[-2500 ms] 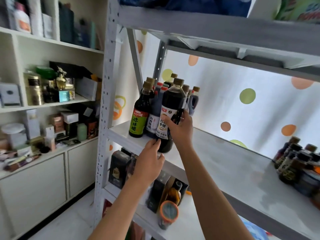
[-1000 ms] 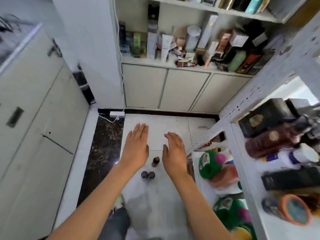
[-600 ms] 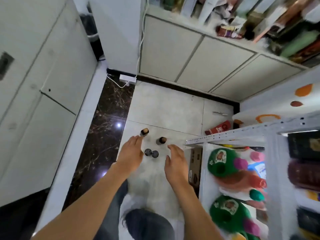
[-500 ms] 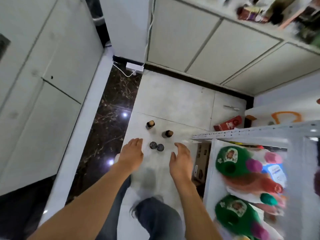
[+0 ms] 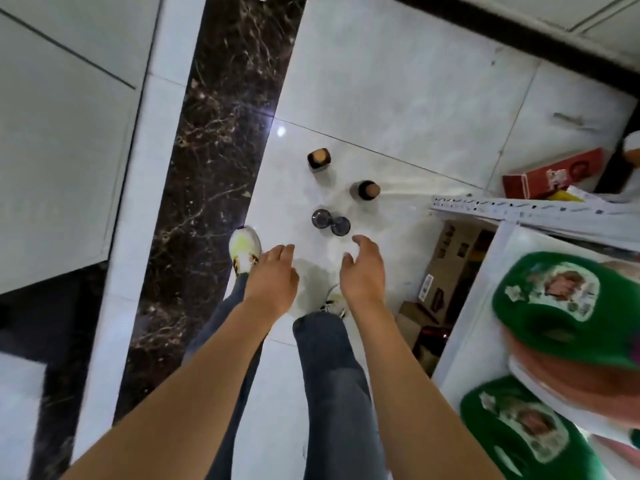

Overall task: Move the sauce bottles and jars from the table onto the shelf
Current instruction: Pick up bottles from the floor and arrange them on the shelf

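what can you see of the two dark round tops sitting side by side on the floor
The two dark round tops are seen from straight above: glossy, purplish-grey lids or caps, the bodies under them hidden. They stand upright on the white floor tile, touching each other. The right hand hovers just short of them, not touching.

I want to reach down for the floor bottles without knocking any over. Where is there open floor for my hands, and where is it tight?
Open tile lies beyond the brown-capped bottle, and left of the two dark-capped bottles toward the dark marble strip. It is tight on the right, where the second brown-capped bottle stands near the shelf frame and cardboard box.
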